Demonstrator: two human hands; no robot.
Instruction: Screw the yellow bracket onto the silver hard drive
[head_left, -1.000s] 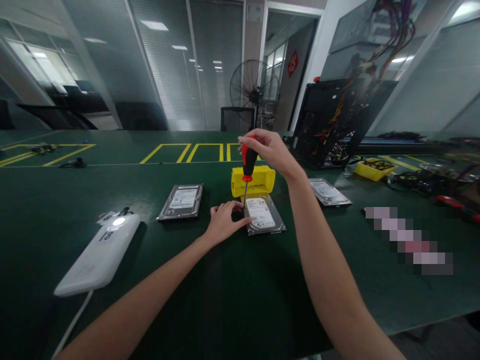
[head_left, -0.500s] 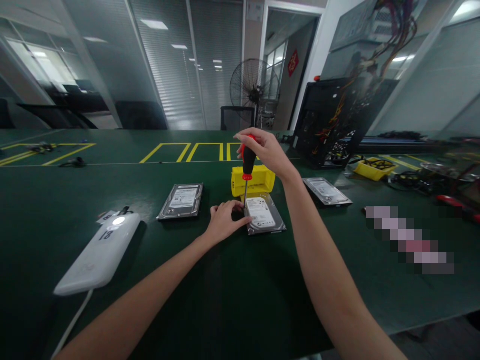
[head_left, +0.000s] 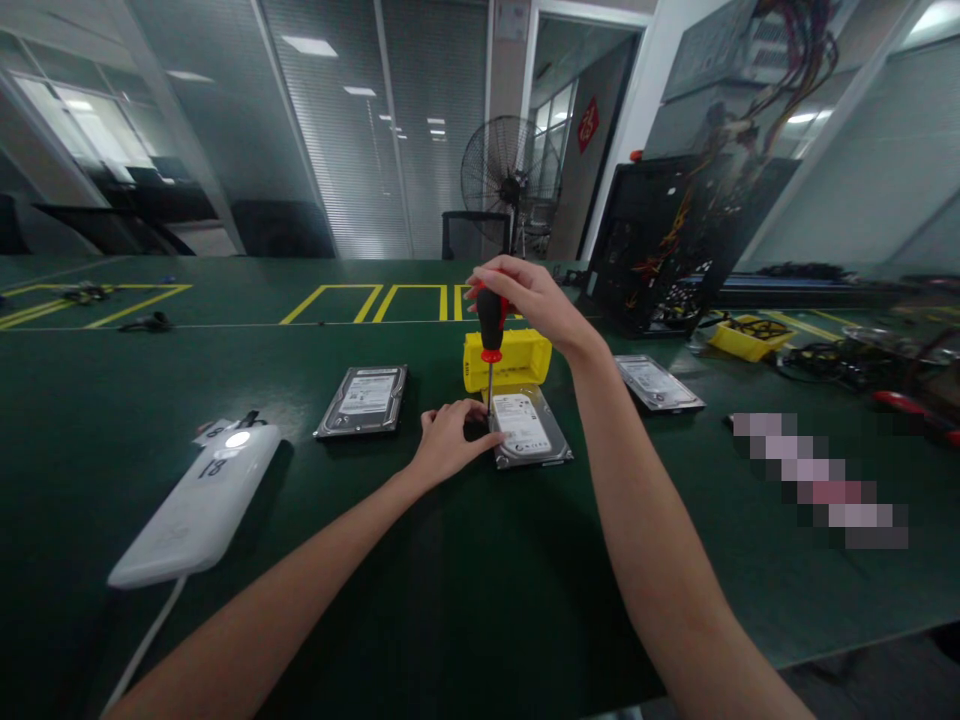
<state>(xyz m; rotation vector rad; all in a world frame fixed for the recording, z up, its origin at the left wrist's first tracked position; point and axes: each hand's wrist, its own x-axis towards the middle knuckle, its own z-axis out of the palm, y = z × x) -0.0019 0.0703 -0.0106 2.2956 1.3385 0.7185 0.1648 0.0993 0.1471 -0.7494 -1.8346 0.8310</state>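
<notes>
A silver hard drive (head_left: pixel 534 428) with a white label lies flat on the green table, in front of an open yellow case (head_left: pixel 517 360). My right hand (head_left: pixel 517 292) grips the red and black handle of a screwdriver (head_left: pixel 490 325), which stands almost upright with its tip at the drive's left edge. My left hand (head_left: pixel 454 440) is at that same edge, thumb on the drive and fingers beside the screwdriver's shaft. What its fingertips pinch there, if anything, is too small to tell.
Two more hard drives lie left (head_left: pixel 364 402) and right (head_left: pixel 658 383). A white device (head_left: pixel 199 510) with a cable sits at the left. At the right are a black computer case (head_left: pixel 645 250), a yellow tray (head_left: pixel 742 340), cables and a blurred-out object (head_left: pixel 821 480).
The screwdriver's handle has tilted slightly left, and the fingers of my right hand have shifted around it. My left hand and the drive stay in place.
</notes>
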